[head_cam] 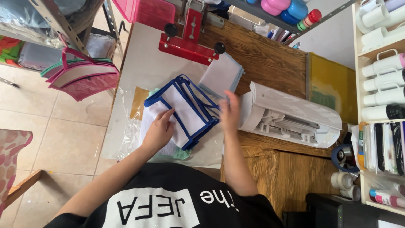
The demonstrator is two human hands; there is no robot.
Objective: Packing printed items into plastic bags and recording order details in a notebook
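Wood-grain surface [270,55] with a pale mat [143,67] over its left half, shelves crowding the top and right of the frame. Stack of white pouches [185,107] with blue trim sits mid-frame on the mat. Left hand [159,128] lies flat on the stack's lower-left corner, pressing, not clenched. Right hand [230,112] has its grip on the stack's right edge, a bit blurred. One grey-trimmed piece [221,75] lies apart, just above; looks like most are already gathered, that one's left. Room is tight: cutter [291,116] just right of the right hand, red press [190,40] above. Mat's left side is open.
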